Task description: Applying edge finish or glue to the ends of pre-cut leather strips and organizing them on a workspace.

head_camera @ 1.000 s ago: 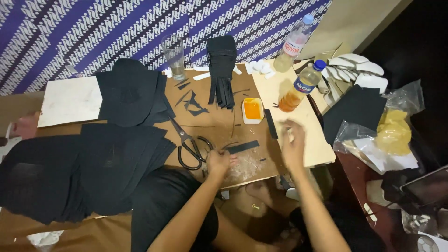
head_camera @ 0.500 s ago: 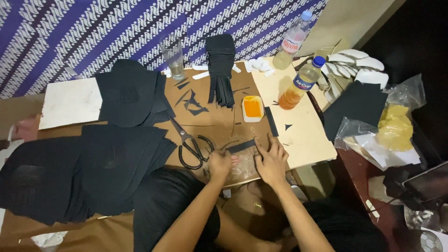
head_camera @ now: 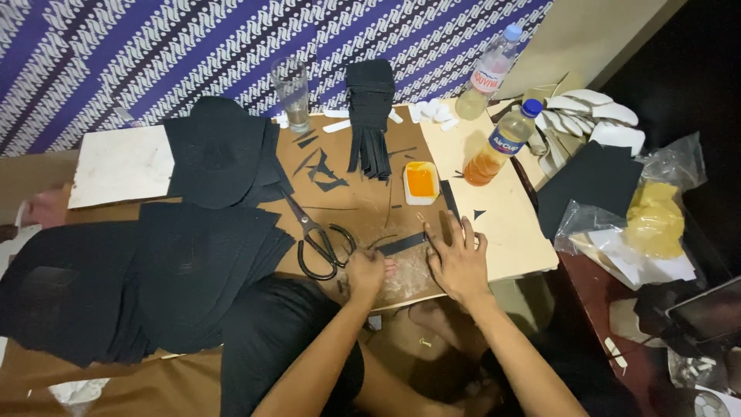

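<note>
Strip: black strip (head_camera: 403, 244) flat on the brown board (head_camera: 363, 207), just above and between both hands, near the front edge.
Long axis: running left to right, right end tipped slightly up toward the orange glue tub (head_camera: 421, 182).
Left hand (head_camera: 366, 270): curled into a loose fist, fingers together, knuckles just below the strip's left end; whether anything sits pinched inside, cannot tell.
Right hand (head_camera: 457, 261): flat, palm down, fingers spread and pointing away from the body, index side touching or just beside the strip's right end; holding nothing.
Nearer hand: close call, right fingertips look closest to the strip.
Scissors: black-handled scissors (head_camera: 318, 239) lying left of the left hand, blades pointing up and away, near but apart from the fist.
Surface: brown board littered with black offcuts (head_camera: 324, 167); pale board (head_camera: 502, 208) alongside on the right, under the right hand's outer edge.
Stacks: black cut sheets (head_camera: 201, 262) heaped left; fringed black bundle (head_camera: 369, 116) at the far edge.
Far side: clear glass (head_camera: 292, 93), two plastic bottles (head_camera: 494, 147).
Room: patterned purple-and-white cloth (head_camera: 231, 46) behind, plastic bags (head_camera: 656, 216) on the right.
</note>
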